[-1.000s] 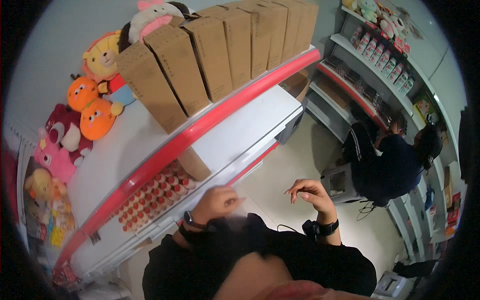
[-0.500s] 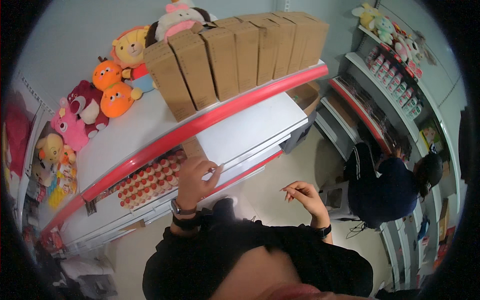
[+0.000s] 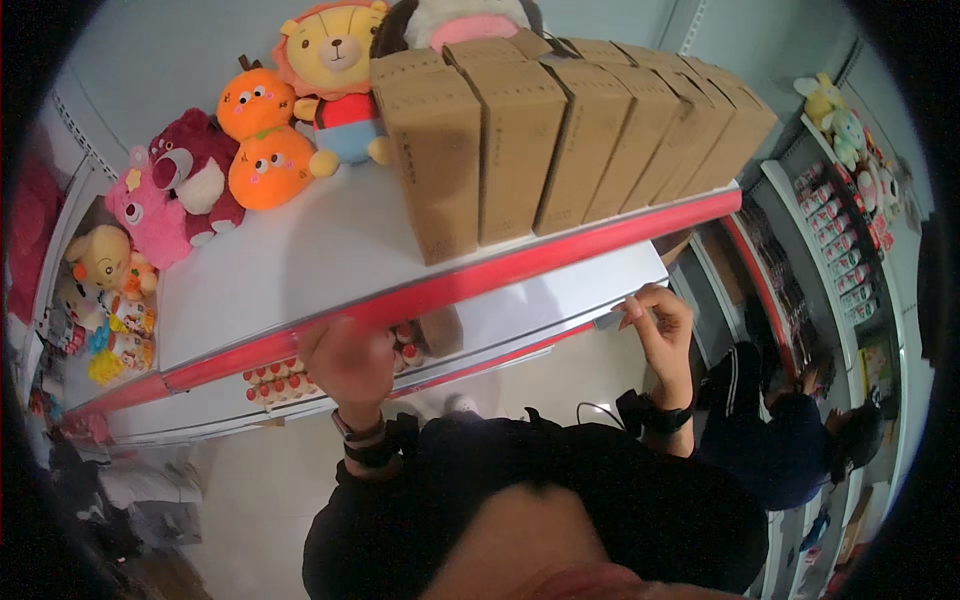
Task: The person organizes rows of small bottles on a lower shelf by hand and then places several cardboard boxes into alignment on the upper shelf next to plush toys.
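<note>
White shelving with a red front edge fills the view of a shop aisle, seen from above. On the top shelf stands a row of tall brown cardboard boxes, upright and touching one another along the shelf's front. Behind and to the left of them sit plush toys: a yellow lion, two orange round ones stacked together, and pink bears.

The left hand is raised just under the red edge, in front of the lower shelf, close to a small brown box and rows of little red-and-white items. Its fingers curl inward (the palm side is hidden, so I cannot tell whether it grips anything). A dark watch sits on that wrist.

The right hand reaches the lower shelf's front rail, thumb and fingers pinched together on a small pale tag at the rail.

Another person in dark clothes crouches on the floor by the far shelving at the right.
</note>
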Tool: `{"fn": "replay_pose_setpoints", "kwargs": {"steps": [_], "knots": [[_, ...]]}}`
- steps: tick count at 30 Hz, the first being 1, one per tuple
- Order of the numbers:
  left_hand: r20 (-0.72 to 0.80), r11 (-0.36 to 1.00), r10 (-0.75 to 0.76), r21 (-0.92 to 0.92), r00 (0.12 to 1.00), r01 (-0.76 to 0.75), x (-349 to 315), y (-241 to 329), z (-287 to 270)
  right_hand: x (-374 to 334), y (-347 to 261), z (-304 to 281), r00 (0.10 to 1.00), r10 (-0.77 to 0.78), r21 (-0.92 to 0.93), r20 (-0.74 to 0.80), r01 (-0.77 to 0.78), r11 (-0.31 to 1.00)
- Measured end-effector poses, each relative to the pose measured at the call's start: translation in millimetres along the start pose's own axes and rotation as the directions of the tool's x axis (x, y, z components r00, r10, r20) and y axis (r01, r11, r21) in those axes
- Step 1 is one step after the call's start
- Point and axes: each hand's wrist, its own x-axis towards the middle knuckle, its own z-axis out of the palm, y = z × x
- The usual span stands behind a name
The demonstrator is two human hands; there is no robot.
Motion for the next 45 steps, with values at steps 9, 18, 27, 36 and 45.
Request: {"fn": "replay_pose_setpoints", "kwargs": {"steps": [9, 18, 27, 36, 45], "knots": [[0.086, 0.998, 0.066, -0.011, 0.994, -0.066, 28, 4, 28, 52, 33, 3, 0.967, -0.096, 0.451, 0.237, -0.022, 0.892], [0.096, 0.971, -0.108, 0.226, 0.99, 0.084, 36, 52, 60, 81, 72, -34, 0.918, -0.196, 0.532, 0.346, -0.019, 0.846], [-0.02, 0.936, -0.114, 0.334, 0.993, 0.114, 63, 78, 98, 69, 124, -80, 0.905, -0.106, 0.635, 0.412, -0.202, 0.745], [-0.056, 0.946, -0.189, 0.259, 0.98, 0.197, 51, 78, 116, 64, 140, -94, 0.868, -0.141, 0.641, 0.475, -0.232, 0.732], [-0.06, 0.907, -0.42, -0.005, 0.906, 0.42, 56, 81, 127, 55, 134, -90, 0.823, -0.12, 0.663, 0.556, -0.351, 0.661]]}}
